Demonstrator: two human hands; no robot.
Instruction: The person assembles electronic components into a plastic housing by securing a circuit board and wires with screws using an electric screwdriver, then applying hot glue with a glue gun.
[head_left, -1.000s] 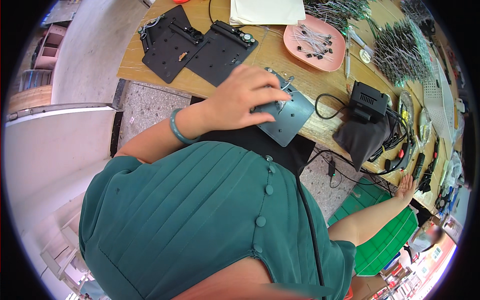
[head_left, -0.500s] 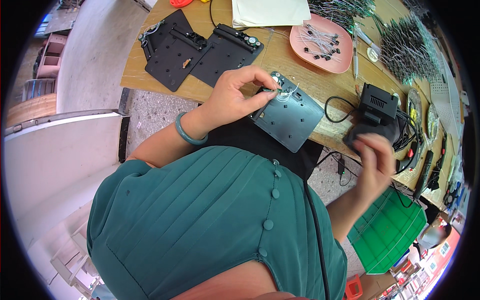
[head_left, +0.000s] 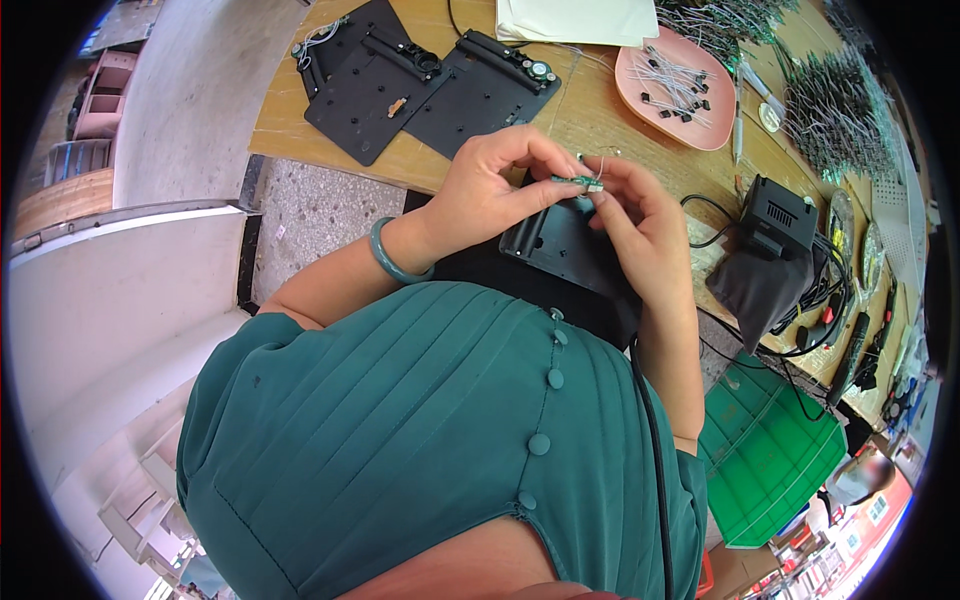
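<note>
Pinched a small, narrow green circuit board [head_left: 573, 180] between thumb and fingertip of the left hand [head_left: 480, 188], just above frame centre, lengthwise left to right. Held the right hand [head_left: 650, 228] half-curled at its right end; could not tell whether gripping.

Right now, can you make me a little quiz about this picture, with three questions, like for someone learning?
1. Fill in: The plate under the white wires is ____.
2. True or false: The bangle is on the left wrist.
3. Which thing is pinched in the left hand?
a) a pencil
b) a small green board
c) a spoon

Key: 1. pink; 2. true; 3. b
</note>
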